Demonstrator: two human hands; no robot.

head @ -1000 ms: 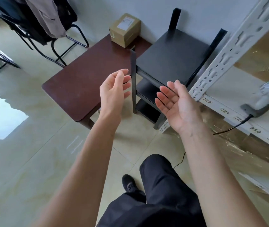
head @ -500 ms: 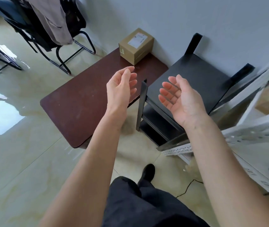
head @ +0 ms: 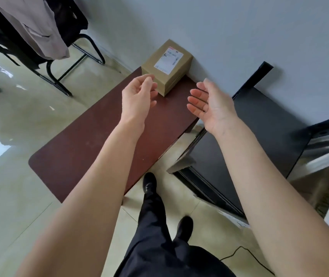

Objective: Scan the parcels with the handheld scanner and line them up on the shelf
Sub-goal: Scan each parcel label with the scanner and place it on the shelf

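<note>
Two bare forearms reached forward over a dark reddish-brown wooden worktop. The left hand and right hand were both empty, palms facing each other, fingers loosely spread. Just beyond them, a small brown cardboard parcel with a white label sat at the worktop's far end against the wall.

Dark reddish-brown counter runs lengthwise toward the wall, rounded near corner, top mostly bare. One brown cardboard parcel sits on its far end, touching the wall, white label face up. Black low shelf stands just beside the counter on the right, top surface bare. Glossy pale tiled floor under both; a thin black cable lies on it lower right.
</note>
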